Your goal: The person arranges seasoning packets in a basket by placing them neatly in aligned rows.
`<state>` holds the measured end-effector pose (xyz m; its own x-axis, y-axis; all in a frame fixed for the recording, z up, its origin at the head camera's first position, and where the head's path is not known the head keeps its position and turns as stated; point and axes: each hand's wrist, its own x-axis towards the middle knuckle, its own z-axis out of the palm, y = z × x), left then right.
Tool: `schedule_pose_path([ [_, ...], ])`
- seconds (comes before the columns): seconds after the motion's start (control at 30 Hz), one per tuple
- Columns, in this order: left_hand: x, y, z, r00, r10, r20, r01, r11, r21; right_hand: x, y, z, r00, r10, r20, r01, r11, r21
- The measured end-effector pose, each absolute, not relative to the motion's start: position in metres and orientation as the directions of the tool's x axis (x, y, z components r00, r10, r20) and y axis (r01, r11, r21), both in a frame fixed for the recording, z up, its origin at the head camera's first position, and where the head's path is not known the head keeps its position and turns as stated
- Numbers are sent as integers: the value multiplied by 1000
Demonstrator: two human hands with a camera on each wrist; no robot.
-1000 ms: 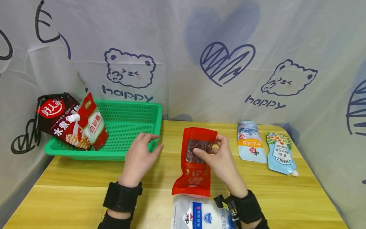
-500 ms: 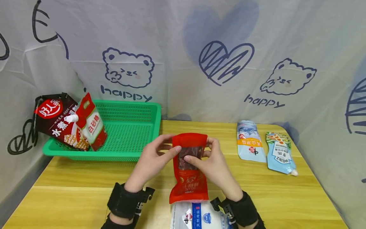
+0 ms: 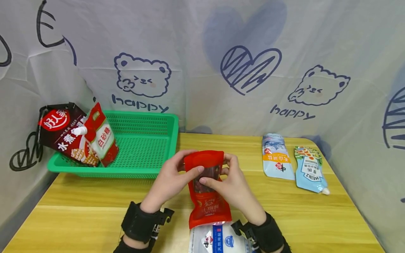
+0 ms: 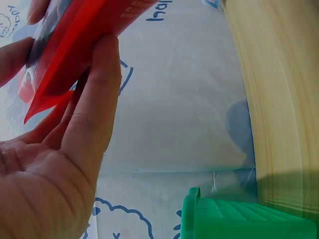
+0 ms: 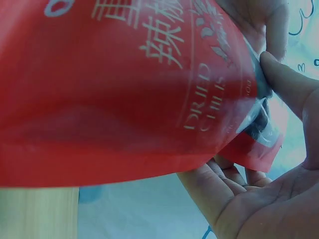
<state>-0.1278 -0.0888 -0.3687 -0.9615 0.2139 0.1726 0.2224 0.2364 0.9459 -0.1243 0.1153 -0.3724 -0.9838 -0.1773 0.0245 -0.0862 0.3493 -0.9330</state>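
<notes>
Both hands hold a red bag of dried chilis (image 3: 210, 207) with a clear window, lifted over the table. My left hand (image 3: 172, 179) grips its left edge, thumb on the front and fingers behind. On the opposite edge my right hand (image 3: 232, 184) pinches it the same way, thumb over the window. In the right wrist view the "DRIED CHILIS" print on the bag (image 5: 124, 99) shows large. The left wrist view has the left fingers behind the bag (image 4: 75, 55). A white and blue salt bag (image 3: 205, 239) lies just below, partly covered in the head view.
At the left stands a green basket (image 3: 142, 171) with a dark red seasoning bag (image 3: 60, 131) and a spouted white sugar pouch (image 3: 102, 140) leaning in it. A blue salt pouch (image 3: 277, 158) and a Heinz pouch (image 3: 311, 172) lie on the wooden table (image 3: 316, 218) at the right.
My left hand has come in from beside the basket and taken the chili bag's left edge. The bag and right hand have shifted slightly left and toward me.
</notes>
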Motion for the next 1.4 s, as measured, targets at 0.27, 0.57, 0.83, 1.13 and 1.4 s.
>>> schedule_pose_path([
  [0.27, -128, -91, -368, -963, 172, 205, 238, 197, 951, -125, 119, -373, -980, -197, 35, -106, 362, -926],
  [0.57, -129, -99, -365, -962, 50, 269, 272, 62, 960, -130, 130, -371, -968, -246, 47, -140, 377, -916],
  [0.83, -131, -103, -364, -958, -81, 276, 279, -38, 959, -132, 138, -368, -959, -281, 43, -149, 368, -918],
  [1.13, -131, -107, -363, -968, -89, 234, 242, -99, 965, -133, 144, -367, -949, -311, 52, -165, 349, -922],
  [1.4, -132, -116, -362, -977, 70, 201, 194, -87, 977, -133, 158, -363, -944, -329, 39, -170, 381, -909],
])
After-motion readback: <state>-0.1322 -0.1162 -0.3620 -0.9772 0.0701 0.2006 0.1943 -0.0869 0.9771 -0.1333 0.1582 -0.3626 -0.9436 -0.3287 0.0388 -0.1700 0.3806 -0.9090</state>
